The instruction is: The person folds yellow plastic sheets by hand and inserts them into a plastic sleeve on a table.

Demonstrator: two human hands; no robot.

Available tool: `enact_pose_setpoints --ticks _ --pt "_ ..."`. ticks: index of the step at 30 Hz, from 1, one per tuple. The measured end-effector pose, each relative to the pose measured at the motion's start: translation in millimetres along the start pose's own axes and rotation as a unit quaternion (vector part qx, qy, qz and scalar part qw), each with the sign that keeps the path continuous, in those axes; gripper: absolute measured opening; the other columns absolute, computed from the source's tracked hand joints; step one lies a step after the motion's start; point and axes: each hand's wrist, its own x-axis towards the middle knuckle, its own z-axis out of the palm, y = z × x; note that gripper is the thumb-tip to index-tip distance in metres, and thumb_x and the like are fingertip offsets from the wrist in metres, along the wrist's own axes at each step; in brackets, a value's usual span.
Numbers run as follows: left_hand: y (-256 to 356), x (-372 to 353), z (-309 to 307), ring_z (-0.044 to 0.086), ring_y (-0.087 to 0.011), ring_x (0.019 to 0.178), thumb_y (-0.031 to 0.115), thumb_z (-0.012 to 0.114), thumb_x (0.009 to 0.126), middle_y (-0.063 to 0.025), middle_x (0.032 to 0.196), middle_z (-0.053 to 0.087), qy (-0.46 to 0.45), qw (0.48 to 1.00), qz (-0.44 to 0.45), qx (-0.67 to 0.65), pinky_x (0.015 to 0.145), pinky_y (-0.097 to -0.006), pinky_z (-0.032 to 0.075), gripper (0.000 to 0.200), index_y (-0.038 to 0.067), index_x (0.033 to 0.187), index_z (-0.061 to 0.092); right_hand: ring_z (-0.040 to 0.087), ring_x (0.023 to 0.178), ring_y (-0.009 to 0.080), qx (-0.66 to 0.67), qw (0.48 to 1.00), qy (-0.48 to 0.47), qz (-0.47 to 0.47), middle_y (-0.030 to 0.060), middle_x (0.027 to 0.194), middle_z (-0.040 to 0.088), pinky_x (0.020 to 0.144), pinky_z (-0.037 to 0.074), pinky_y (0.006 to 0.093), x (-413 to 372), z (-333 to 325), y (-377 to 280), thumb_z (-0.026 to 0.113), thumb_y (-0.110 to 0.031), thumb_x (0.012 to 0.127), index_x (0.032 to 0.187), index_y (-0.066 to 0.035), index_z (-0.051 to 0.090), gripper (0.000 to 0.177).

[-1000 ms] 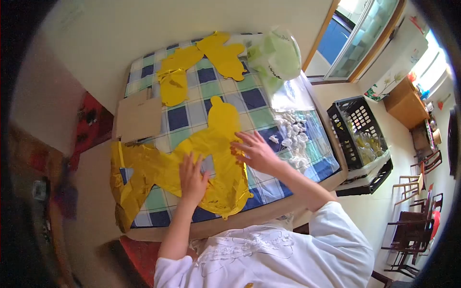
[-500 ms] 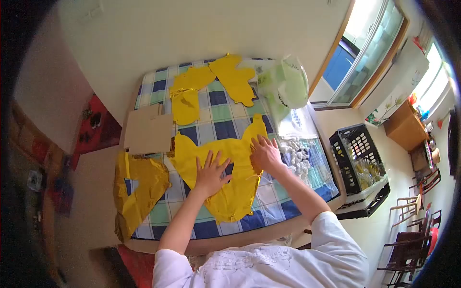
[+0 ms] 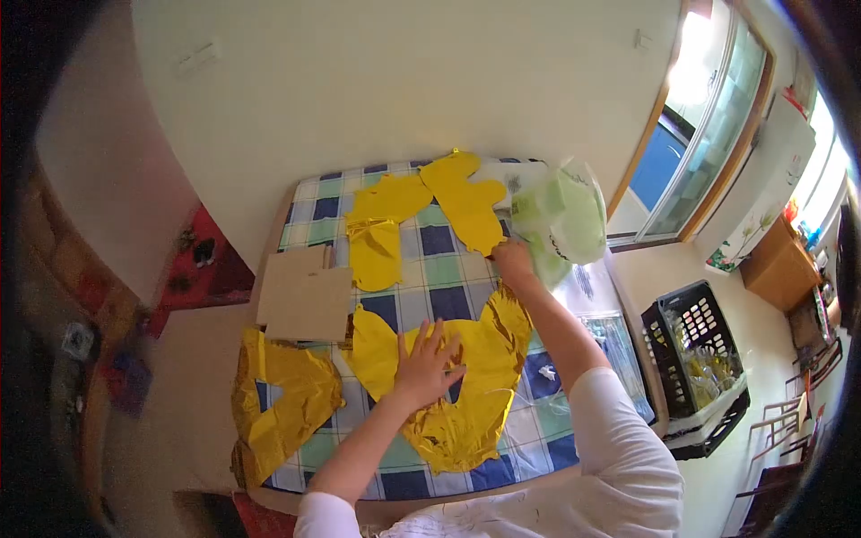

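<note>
A flat gold foil balloon (image 3: pixel 471 412) with curved arms and a small hole in its middle lies in front of me on the checked cloth. My left hand (image 3: pixel 425 369) rests on it beside the hole, fingers spread. At the tip of the balloon's upper right arm, my right hand (image 3: pixel 515 261) is closed, the foil below it creased and shiny. Its fingertips are partly hidden, close to the lower end of another foil piece (image 3: pixel 466 202). A crumpled foil piece (image 3: pixel 291 403) lies to the left.
Cardboard sheets (image 3: pixel 309 300) lie left of the balloon, with a folded foil piece (image 3: pixel 375 255) farther back. A pale green plastic bag (image 3: pixel 565 215) stands at the back right. Black crates (image 3: pixel 686 341) sit on the floor to the right of the bed-like surface (image 3: pixel 430 269).
My right hand has moved up from the balloon's right side to its upper tip, and the foil there is now creased. My left hand stays spread on the foil. The view has tilted up.
</note>
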Motion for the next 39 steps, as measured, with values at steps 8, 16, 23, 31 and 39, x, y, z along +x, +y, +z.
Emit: enact_pose_setpoints --ticks 8,16,23,31,39 --pt "-12.4 152.2 13.5 0.013 -0.0307 0.145 0.054 0.049 0.091 -0.0083 0.156 0.019 0.011 0.999 0.017 -0.05 0.111 -0.0631 0.014 0.068 0.02 0.147 0.031 0.064 0.076 0.0293 0.338 0.93 -0.049 0.14 0.0144 0.082 0.066 0.068 0.049 0.0403 8.6 -11.3 15.9 0.074 -0.027 0.073 0.08 -0.002 0.065 0.028" --pt "6.0 207.3 25.5 0.015 -0.0293 0.144 0.05 0.047 0.092 -0.0082 0.156 0.019 -0.031 0.999 -0.019 -0.023 0.113 -0.0617 0.01 0.064 0.02 0.146 0.032 0.058 0.06 0.0183 0.519 0.844 -0.039 0.132 0.0088 0.071 0.063 0.056 0.047 0.0363 25.0 23.6 46.9 0.062 -0.02 0.087 0.08 -0.002 0.058 0.02" --pt "4.8 206.1 32.7 0.016 -0.0276 0.144 0.052 0.042 0.094 -0.0064 0.155 0.022 -0.015 0.999 -0.017 -0.037 0.113 -0.0612 0.005 0.063 0.021 0.147 0.03 0.06 0.071 0.0195 0.377 0.874 0.219 0.214 0.0076 0.077 0.063 0.066 0.049 0.0326 73.6 -145.6 42.2 0.052 -0.014 0.091 0.089 -0.001 0.055 0.013" --pt "4.9 206.4 29.4 0.016 -0.0278 0.144 0.055 0.041 0.094 -0.0059 0.156 0.021 -0.026 0.998 -0.02 -0.045 0.113 -0.0618 0.005 0.063 0.023 0.147 0.03 0.066 0.092 0.0196 0.344 0.91 0.153 0.175 0.0128 0.102 0.065 0.069 0.058 0.0321 99.2 -174.6 66.3 0.056 -0.012 0.094 0.097 0.002 0.058 0.014" --pt "4.2 209.1 29.6 0.018 -0.0281 0.143 0.053 0.044 0.093 -0.006 0.155 0.022 -0.014 0.999 -0.018 -0.039 0.112 -0.0624 0.007 0.062 0.022 0.146 0.032 0.065 0.094 0.0244 0.439 0.772 0.454 0.067 0.0125 0.106 0.063 0.079 0.054 0.0312 87.7 -287.8 60.4 0.059 -0.01 0.09 0.097 -0.001 0.061 0.011"
